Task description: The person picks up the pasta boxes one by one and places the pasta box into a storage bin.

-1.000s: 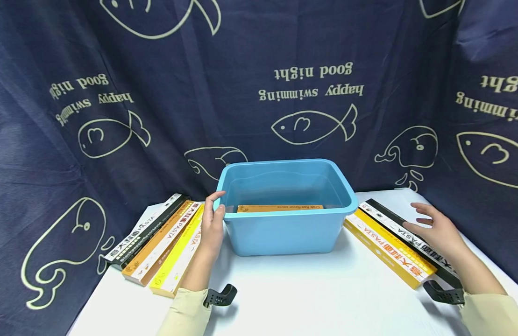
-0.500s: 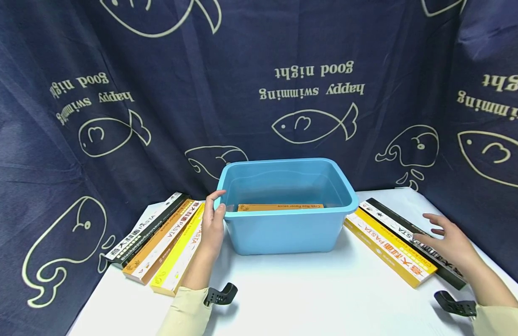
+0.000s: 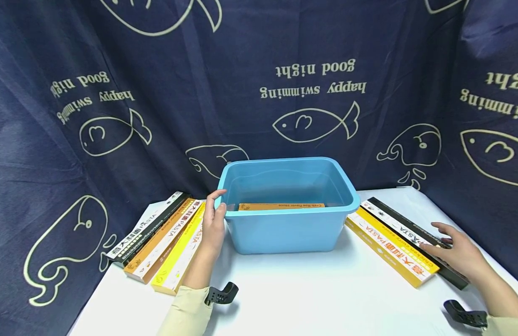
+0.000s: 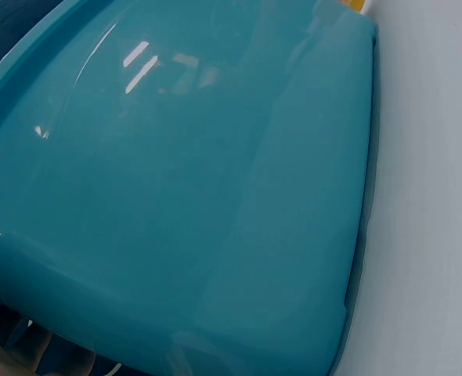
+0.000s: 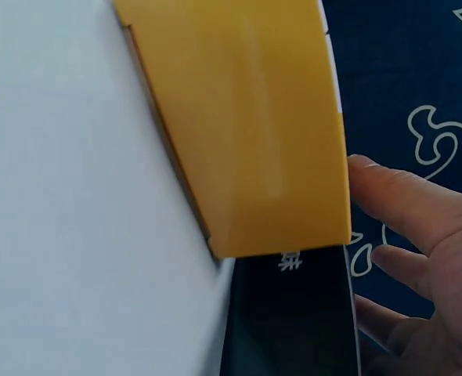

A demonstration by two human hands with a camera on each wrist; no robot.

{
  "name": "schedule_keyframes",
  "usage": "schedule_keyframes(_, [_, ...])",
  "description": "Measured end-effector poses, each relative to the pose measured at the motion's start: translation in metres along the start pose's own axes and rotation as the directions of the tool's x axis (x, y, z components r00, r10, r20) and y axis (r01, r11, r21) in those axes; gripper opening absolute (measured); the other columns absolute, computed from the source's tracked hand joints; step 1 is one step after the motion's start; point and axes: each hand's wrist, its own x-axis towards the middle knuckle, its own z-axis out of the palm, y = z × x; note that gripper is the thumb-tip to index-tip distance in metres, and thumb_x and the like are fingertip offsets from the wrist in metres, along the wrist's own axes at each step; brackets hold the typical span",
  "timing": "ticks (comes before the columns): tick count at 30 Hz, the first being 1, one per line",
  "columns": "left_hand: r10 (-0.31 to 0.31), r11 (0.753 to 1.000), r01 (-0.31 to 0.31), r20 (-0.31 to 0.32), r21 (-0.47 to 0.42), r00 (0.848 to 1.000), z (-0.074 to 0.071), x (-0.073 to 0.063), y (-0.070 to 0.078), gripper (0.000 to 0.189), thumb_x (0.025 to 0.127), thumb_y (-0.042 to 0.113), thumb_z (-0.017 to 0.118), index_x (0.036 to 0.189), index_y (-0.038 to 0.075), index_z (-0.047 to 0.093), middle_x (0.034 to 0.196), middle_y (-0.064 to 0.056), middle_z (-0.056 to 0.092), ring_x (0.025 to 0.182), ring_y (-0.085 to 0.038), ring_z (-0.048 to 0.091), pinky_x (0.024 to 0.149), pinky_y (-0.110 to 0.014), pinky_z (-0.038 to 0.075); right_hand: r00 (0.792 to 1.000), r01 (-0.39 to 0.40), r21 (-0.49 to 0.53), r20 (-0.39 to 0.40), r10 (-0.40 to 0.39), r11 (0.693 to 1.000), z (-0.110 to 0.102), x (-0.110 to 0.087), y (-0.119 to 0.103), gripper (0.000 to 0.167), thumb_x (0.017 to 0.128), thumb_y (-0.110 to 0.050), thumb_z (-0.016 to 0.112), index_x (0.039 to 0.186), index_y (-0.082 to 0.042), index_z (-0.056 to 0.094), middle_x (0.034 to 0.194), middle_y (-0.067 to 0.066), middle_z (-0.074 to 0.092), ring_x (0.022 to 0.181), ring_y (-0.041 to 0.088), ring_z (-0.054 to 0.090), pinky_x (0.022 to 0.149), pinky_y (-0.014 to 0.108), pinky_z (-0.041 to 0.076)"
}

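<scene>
My left hand (image 3: 212, 228) grips the left rim of the light blue plastic tub (image 3: 284, 233), thumb outside and fingers hooked over the edge. The tub's outer wall (image 4: 176, 196) fills most of the left wrist view. Inside the tub lies an orange pasta box (image 3: 281, 206), mostly hidden by the front wall. On the right, my right hand (image 3: 460, 254) hovers with parted thumb and fingers around the near part of a black pasta box (image 3: 455, 276). Beside that box lies a yellow-orange chicken curry pasta box (image 3: 391, 261), whose end overlaps the black one in the right wrist view.
At the left of the white table (image 3: 292, 298), a black pasta box (image 3: 134, 249), an orange one (image 3: 138, 270) and a yellow one (image 3: 168, 282) lie side by side. A dark blue fish-print curtain (image 3: 225, 93) hangs behind and along both sides.
My right hand has moved right and toward me along the black pasta box, lower over its near end. The left hand stays on the tub's rim.
</scene>
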Motion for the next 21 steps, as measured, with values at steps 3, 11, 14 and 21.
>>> schedule_keyframes(3, [0.002,1.000,-0.002,0.003,-0.003,1.000,-0.0001,0.0002,0.0003,0.044,0.099,0.029,0.039,0.143,0.025,0.043,0.159,-0.001,0.034,0.145,-0.028,0.035,0.117,-0.059,0.028,1.000,0.030,-0.007,-0.005,-0.030,1.000,0.0006,-0.0024,0.0023,0.091,0.089,-0.043,0.071,0.146,0.014,0.028,0.140,0.046,0.033,0.114,0.064,0.043,0.086,0.068,0.043])
schedule_keyframes(11, [-0.002,1.000,0.002,0.014,-0.008,1.000,0.0000,0.0004,-0.0004,0.044,0.099,0.031,0.039,0.143,0.026,0.042,0.160,-0.001,0.032,0.145,-0.030,0.036,0.117,-0.060,0.028,0.998,0.060,-0.050,-0.008,-0.060,0.997,-0.0001,-0.0056,0.0036,0.089,0.089,-0.041,0.071,0.144,0.015,0.029,0.136,0.045,0.037,0.114,0.062,0.044,0.088,0.068,0.041])
schedule_keyframes(14, [-0.001,1.000,0.001,0.015,-0.011,1.000,0.0002,0.0004,-0.0007,0.044,0.099,0.031,0.039,0.143,0.026,0.042,0.160,-0.001,0.032,0.144,-0.030,0.036,0.117,-0.060,0.028,0.999,0.046,-0.071,0.023,-0.045,0.996,-0.0002,-0.0040,0.0063,0.091,0.089,-0.043,0.070,0.143,0.017,0.028,0.135,0.046,0.036,0.115,0.061,0.042,0.089,0.068,0.040])
schedule_keyframes(21, [0.002,1.000,-0.001,0.012,-0.018,1.000,0.0002,0.0005,-0.0009,0.044,0.099,0.029,0.039,0.143,0.025,0.043,0.160,-0.001,0.033,0.145,-0.029,0.035,0.118,-0.059,0.027,0.998,0.065,-0.104,0.024,-0.063,0.992,0.0001,-0.0032,0.0095,0.086,0.088,-0.039,0.071,0.140,0.017,0.032,0.130,0.049,0.037,0.113,0.061,0.043,0.089,0.068,0.039])
